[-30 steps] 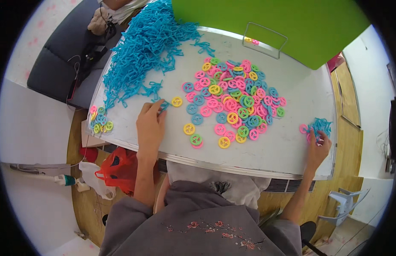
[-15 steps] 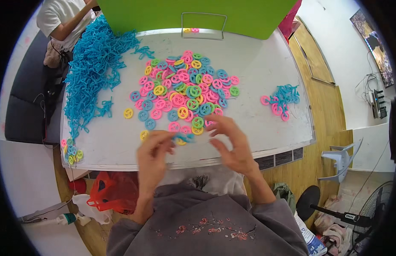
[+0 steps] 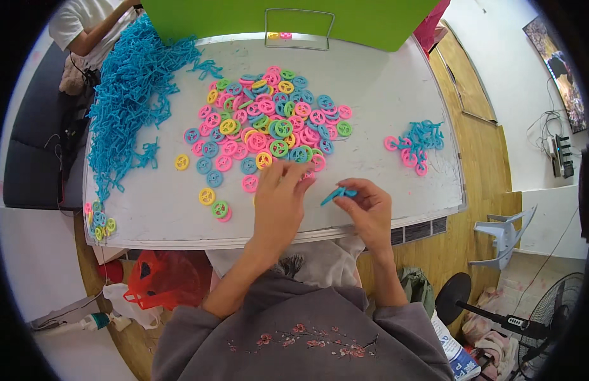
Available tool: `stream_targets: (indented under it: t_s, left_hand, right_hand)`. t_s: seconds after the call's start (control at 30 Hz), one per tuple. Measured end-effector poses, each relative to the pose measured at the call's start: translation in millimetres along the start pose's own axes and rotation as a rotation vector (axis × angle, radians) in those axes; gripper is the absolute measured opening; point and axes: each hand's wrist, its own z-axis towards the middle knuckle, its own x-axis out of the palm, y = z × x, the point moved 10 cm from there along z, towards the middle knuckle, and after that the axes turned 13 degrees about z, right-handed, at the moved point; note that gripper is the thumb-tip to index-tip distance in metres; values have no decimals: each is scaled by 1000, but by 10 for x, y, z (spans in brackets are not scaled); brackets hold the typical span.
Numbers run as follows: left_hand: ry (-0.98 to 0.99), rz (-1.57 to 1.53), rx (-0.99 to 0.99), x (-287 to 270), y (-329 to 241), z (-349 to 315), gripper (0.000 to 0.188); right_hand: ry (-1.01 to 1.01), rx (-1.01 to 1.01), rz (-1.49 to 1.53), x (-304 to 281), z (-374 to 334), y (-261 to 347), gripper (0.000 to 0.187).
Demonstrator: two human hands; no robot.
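Between the thumb and fingers of my right hand [image 3: 372,214] is a small light-blue plastic piece [image 3: 338,195], held just above the table near its front edge. My left hand [image 3: 280,202] reaches over the near side of a pile of small spoked plastic wheels [image 3: 258,141] in pink, blue, green and yellow. Its fingers are bent and a little apart at the wheels, and it covers some of them. To its left, a green wheel [image 3: 220,209] lies on top of a pink one, close to a yellow wheel [image 3: 207,196].
A large heap of blue plastic pieces [image 3: 129,95] covers the white table's [image 3: 383,76] left side. A small group of blue pieces with pink wheels [image 3: 416,147] lies at the right. A green panel [image 3: 282,22] stands at the back. Another person's arm [image 3: 94,38] shows far left.
My left hand has moved right onto the near wheels. My right hand has drawn back toward me and holds a blue piece. The green and pink wheels now lie at the lower left.
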Motion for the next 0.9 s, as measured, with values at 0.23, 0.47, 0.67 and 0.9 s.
stream_targets:
  t_s: [0.23,0.47,0.67,0.9]
  left_hand:
    - [-192,377,196,97,-163,313,21]
    - [4,-143,3,-53,-45,214,15]
    - [173,-830,-264,106,120,-75,17]
    - [132,-838,-224,16,229,-103,17]
  right_hand:
    - [-57,-141,67,-89,33,143,32]
    - [-117,-168,101,-95,81,188,32]
    - [51,-195,166,167,94,154,33]
    - [39,-43,33,246,128,-11,25]
